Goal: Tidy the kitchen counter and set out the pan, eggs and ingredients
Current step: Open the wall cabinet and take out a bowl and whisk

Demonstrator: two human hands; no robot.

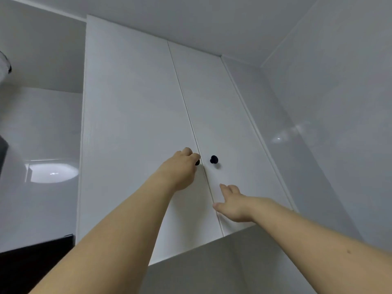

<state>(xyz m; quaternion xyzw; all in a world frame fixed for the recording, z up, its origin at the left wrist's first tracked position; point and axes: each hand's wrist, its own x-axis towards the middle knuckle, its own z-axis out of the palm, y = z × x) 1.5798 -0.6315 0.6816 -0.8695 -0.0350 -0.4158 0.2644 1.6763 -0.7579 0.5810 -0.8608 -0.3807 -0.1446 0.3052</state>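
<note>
The camera looks steeply up at a white wall cupboard (131, 124) with two tall doors, both closed, meeting at a narrow seam that runs down the middle. Each door carries a small black knob near the seam. The left hand (182, 168) is raised to the left door (127, 102), its fingers curled round that door's knob (197, 162), which is mostly hidden behind the fingertips. The right door's knob (214, 159) sits free, just beside the left hand. The right hand (232, 205) is lower down, in front of the right door (214, 102) near its bottom edge; its fingers are spread and loose and it holds nothing, the thumb pointing toward the seam. Whether its fingertips touch the door cannot be told. Glossy white wall tiles (331, 124) flank the cupboard on both sides. The pan, eggs and ingredients are nowhere in this view
</note>
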